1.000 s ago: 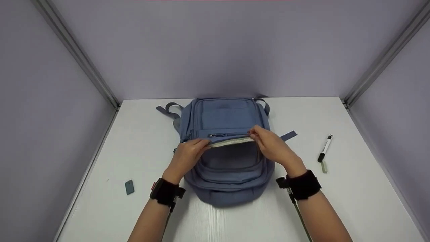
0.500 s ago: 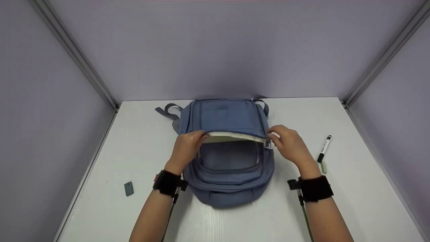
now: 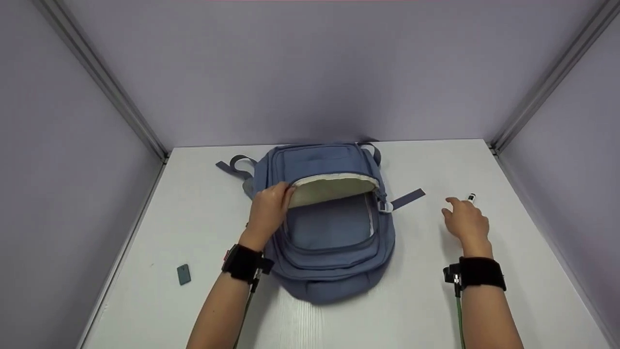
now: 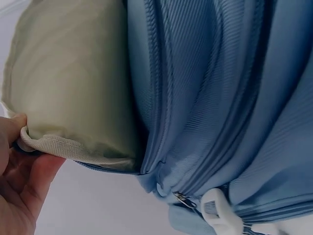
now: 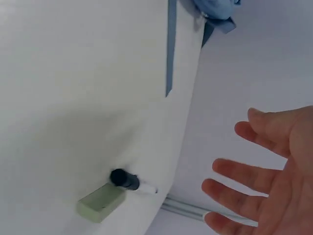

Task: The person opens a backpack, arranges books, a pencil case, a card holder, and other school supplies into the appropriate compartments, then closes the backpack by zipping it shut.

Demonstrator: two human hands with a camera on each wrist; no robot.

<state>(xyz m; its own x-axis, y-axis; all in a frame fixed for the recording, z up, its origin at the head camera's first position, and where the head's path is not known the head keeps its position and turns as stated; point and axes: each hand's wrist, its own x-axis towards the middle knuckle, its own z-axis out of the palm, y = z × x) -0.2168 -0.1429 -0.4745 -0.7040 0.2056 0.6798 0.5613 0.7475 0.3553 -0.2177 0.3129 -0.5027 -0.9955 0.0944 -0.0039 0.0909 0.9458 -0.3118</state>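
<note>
A blue backpack (image 3: 334, 261) lies on the white table, its front pocket unzipped. My left hand (image 3: 266, 211) pinches the edge of the pocket flap (image 4: 68, 73) and holds it lifted, so the pale lining faces out. Over the right side of the table, my right hand (image 3: 467, 223) hovers with fingers spread and nothing in them. Beneath it is a black-and-white marker (image 5: 126, 179), mostly hidden by the hand in the head view. A small pale green block (image 5: 101, 202) touches the marker's black end in the right wrist view.
A small dark teal block (image 3: 183, 274) lies on the left of the table (image 3: 145, 310). A loose strap (image 3: 408, 198) sticks out from the backpack's right side beside a white buckle (image 3: 385, 207). Panels stand at the back and both sides.
My right hand has let go of the flap's right end and moved right, over the marker. My left hand keeps its pinch, and the flap has risen, showing more lining.
</note>
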